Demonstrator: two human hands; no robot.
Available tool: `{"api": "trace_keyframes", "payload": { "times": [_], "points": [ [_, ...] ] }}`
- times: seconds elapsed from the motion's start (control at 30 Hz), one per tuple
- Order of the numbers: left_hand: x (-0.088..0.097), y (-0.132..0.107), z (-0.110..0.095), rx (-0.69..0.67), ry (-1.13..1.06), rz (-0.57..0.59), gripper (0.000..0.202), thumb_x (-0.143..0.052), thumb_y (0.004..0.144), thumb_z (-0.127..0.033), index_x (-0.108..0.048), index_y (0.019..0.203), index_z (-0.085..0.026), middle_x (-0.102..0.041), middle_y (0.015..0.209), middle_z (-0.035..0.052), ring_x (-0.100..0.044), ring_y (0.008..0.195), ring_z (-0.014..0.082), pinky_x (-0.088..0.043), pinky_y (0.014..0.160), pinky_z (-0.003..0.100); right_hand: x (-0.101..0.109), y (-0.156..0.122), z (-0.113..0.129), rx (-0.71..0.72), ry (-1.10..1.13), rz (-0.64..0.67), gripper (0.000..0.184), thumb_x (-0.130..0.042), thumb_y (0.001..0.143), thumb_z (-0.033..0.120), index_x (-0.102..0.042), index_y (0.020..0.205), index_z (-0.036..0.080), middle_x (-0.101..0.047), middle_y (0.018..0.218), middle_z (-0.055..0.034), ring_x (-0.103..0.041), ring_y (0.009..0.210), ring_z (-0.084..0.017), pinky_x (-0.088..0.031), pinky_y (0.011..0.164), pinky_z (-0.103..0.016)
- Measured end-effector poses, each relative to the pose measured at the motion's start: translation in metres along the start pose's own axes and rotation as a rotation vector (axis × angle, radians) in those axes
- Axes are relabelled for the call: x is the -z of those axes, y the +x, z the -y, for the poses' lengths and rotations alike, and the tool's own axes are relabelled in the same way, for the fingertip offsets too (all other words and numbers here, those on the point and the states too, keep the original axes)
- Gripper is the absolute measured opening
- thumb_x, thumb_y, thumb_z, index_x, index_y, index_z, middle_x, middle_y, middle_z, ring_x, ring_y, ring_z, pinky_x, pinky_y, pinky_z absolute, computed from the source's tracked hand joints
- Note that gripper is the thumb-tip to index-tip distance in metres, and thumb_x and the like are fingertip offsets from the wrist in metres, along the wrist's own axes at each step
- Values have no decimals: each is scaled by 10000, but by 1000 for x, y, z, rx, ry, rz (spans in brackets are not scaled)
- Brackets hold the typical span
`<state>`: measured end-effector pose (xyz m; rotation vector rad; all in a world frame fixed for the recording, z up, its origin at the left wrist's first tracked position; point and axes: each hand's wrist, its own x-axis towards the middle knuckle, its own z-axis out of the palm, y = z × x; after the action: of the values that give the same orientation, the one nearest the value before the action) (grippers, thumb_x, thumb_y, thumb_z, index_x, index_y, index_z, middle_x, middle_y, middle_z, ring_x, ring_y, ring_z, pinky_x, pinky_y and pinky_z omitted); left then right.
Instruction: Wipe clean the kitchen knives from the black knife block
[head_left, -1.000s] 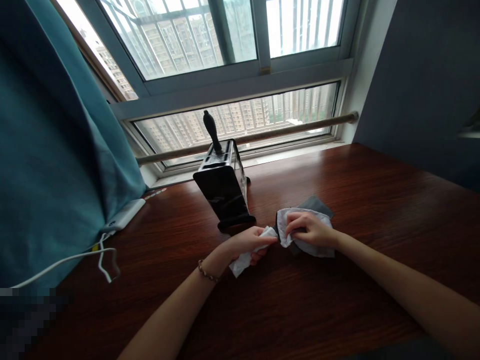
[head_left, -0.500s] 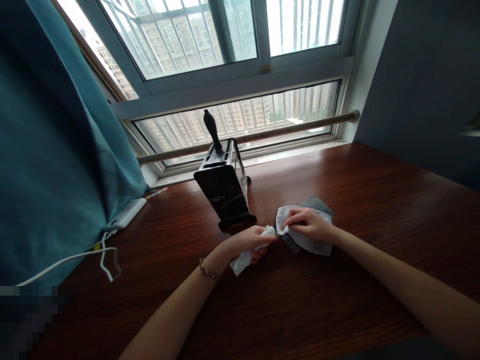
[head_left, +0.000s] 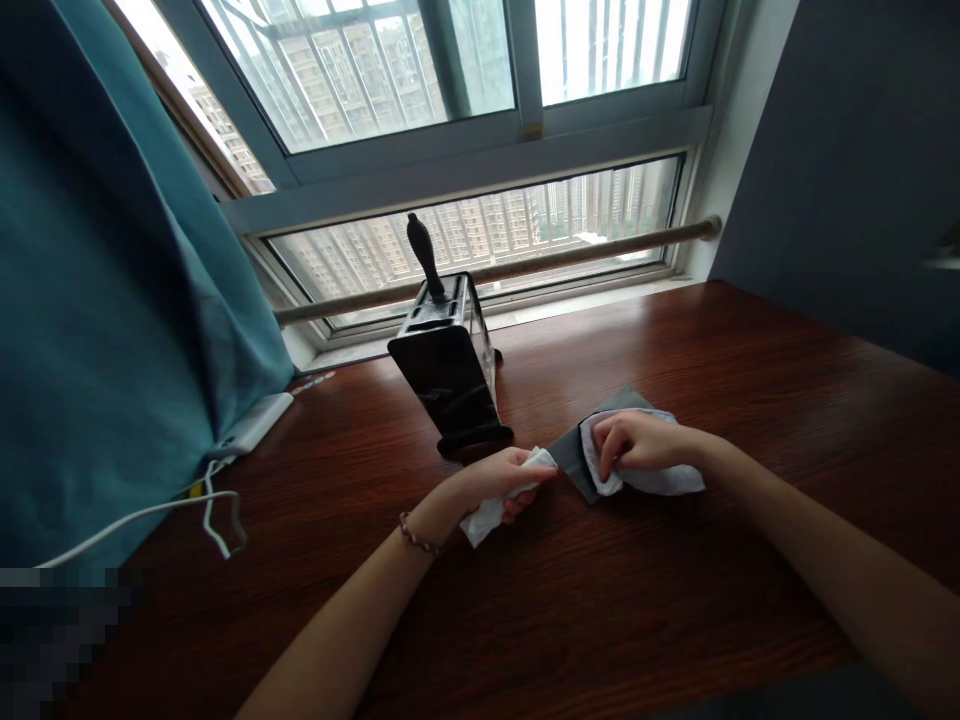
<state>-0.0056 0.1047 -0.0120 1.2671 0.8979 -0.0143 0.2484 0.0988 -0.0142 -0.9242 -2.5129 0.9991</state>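
My left hand [head_left: 491, 478] is closed around a white tissue [head_left: 484, 522], which seems wrapped about the handle of a cleaver; the handle itself is hidden. The cleaver's broad grey blade [head_left: 571, 462] extends to the right of that hand, low over the table. My right hand [head_left: 637, 440] pinches a white cloth [head_left: 671, 480] and presses it over the blade, covering much of it. A blade corner shows beyond the cloth, and a strip of metal lies bare between my two hands.
A black knife block [head_left: 446, 380] with one dark knife handle [head_left: 424, 255] upright in it stands just behind my left hand. On the left are a white power strip [head_left: 251, 428], its cable [head_left: 135, 520] and a blue curtain [head_left: 112, 300]. The wooden table [head_left: 525, 620] meets a window.
My right hand and the cloth have slid to the right along the blade, away from my left hand, baring more grey metal. My left hand has stayed in place.
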Motion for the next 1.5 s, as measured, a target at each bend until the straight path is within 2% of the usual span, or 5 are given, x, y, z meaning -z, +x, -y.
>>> {"api": "trace_keyframes", "payload": {
  "times": [0.47,0.73,1.0,1.3,1.5],
  "points": [
    [5,5,7,-47,-26,34,415,-609,692,-540,-385,767,-198,-391,517,-78,-323,359,48,-336,341,182,-11,5,6,28,-16,-18,295,-476,642,46,-719,673,210,-593,704,13,-531,670,-95,-389,636,-216],
    [6,6,7,-27,-32,38,420,-601,700,-545,-372,765,-199,-377,520,-83,-293,354,37,-310,328,166,-22,13,-9,-14,88,-351,227,-524,720,184,-721,830,205,-614,780,-23,-543,699,-117,-412,629,-226],
    [4,7,6,-5,-25,4,400,-579,723,-544,-364,755,-207,-367,497,-84,-290,350,44,-329,317,164,5,-4,-78,-524,253,-1057,263,-613,668,333,-718,839,163,-682,868,-93,-585,835,-232,-413,746,-324],
    [-3,4,9,-106,32,-58,351,-553,756,-518,-405,830,-208,-397,490,-85,-308,323,49,-298,298,158,13,-11,-69,-467,687,-977,393,-698,579,485,-668,733,125,-640,633,-41,-541,541,-129,-399,523,-246],
    [-23,-11,-7,-264,177,-302,340,-495,787,-526,-428,778,-193,-335,496,-92,-321,333,50,-269,297,153,32,-18,-55,-289,927,-1049,352,-712,593,458,-622,782,175,-632,682,4,-553,554,-93,-444,540,-211]
  ]
}}
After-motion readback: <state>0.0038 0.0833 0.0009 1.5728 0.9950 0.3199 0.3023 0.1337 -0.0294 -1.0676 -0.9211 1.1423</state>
